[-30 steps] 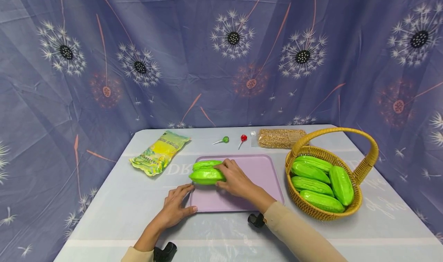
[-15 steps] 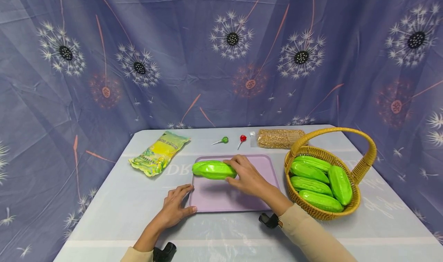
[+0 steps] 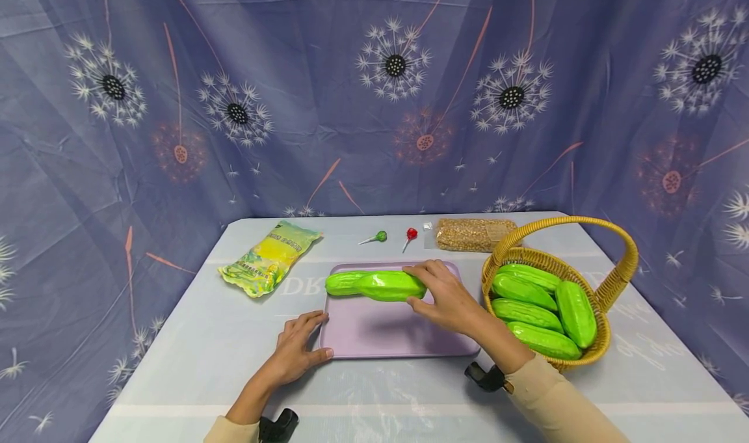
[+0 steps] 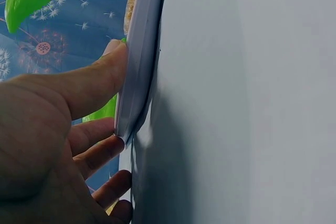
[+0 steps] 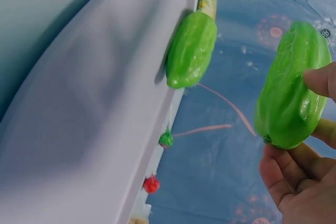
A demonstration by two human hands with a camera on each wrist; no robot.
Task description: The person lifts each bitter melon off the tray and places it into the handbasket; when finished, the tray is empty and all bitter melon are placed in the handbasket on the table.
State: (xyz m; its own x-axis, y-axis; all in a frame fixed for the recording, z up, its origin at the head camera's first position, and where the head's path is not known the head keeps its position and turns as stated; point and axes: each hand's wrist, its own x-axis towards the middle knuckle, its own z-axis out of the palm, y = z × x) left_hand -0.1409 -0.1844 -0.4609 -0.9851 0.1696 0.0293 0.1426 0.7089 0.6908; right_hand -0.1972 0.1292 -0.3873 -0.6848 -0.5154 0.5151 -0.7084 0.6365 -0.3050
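Observation:
My right hand (image 3: 450, 303) grips a ridged green bitter melon (image 3: 393, 285) by its right end, holding it above the purple tray (image 3: 404, 332). In the right wrist view the held bitter melon (image 5: 289, 95) hangs apart from the tray, thumb on one side and fingers curled on the other. A second bitter melon (image 5: 192, 51) lies along the tray's far edge; in the head view the held one partly covers it. My left hand (image 3: 297, 349) rests at the tray's near left corner. Its thumb and fingertips touch the rim in the left wrist view, fingers spread.
Right of the tray stands a yellow wicker basket (image 3: 490, 322) with a tall handle and several bitter melons inside. Behind the tray lie a green lollipop (image 3: 381, 236), a red lollipop (image 3: 412, 233) and a clear bag of grains (image 3: 471, 235). A yellow-green packet (image 3: 272, 257) lies left.
My right hand has moved right with the gripped bitter melon, away from the one on the tray, which now shows more at its left end. The left hand has stayed at the corner.

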